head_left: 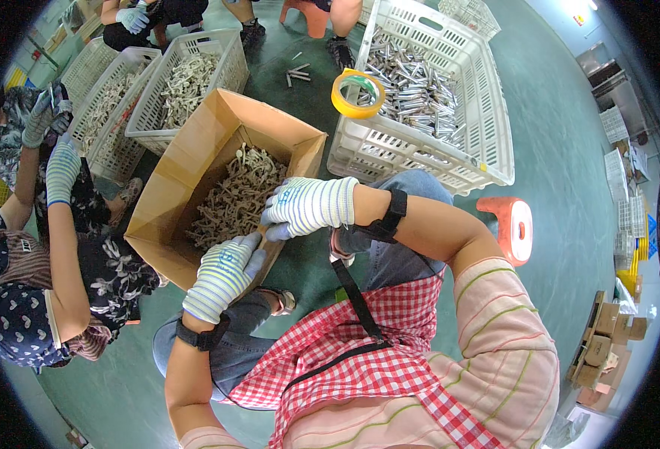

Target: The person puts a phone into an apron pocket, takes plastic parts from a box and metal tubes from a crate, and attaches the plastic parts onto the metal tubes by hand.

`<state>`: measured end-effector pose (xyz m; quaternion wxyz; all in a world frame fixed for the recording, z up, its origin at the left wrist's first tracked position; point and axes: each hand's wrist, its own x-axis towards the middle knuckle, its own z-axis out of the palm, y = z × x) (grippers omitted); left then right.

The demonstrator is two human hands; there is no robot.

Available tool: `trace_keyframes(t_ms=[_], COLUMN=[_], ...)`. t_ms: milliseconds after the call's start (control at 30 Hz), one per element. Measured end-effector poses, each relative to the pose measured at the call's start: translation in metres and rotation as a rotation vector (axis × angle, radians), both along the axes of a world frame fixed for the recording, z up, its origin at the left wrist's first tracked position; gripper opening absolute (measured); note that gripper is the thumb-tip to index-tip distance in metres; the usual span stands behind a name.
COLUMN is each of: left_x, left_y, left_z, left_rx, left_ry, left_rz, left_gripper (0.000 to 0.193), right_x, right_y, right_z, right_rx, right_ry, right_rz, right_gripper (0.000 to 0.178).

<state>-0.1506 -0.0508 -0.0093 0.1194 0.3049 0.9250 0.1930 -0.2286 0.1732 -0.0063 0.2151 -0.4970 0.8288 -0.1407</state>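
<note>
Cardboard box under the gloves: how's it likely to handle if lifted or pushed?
The cardboard box will probably flex somewhat: its walls look thin and the top is open. The loose pile of parts would likely slide if it tilts. With the left hand and right hand both at its near side, lifting there may tip it.

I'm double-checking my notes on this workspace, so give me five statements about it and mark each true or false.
1. The wearer's left hand and right hand both touch the cardboard box. True.
2. The cardboard box is empty. False: grayish-brown pieces are piled inside.
3. The white plastic crate holds silvery rod-shaped pieces. True.
4. The yellow tape roll lies on the floor. False: the yellow tape roll rests on the edge of the white plastic crate.
5. Both of the wearer's hands are in striped gloves. True.
</note>
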Motion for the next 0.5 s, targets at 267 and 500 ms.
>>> trace_keyframes(t_ms=[267, 500], left_x=[0.0, 0.0005], left_y=[-0.0016, -0.0019], left_z=[-0.0019, -0.0023], left_rx=[0.023, 0.041], left_ry=[0.016, 0.026], left_rz=[-0.01, -0.012], left_gripper=[0.035, 0.035], right_x=[0.0003, 0.0], right_y=[0.0005, 0.0003], right_z=[0.0015, 0.0003], right_rx=[-0.017, -0.012], right_ry=[-0.001, 0.007], right_rz=[0.001, 0.013], right_gripper=[0.04, 0.04])
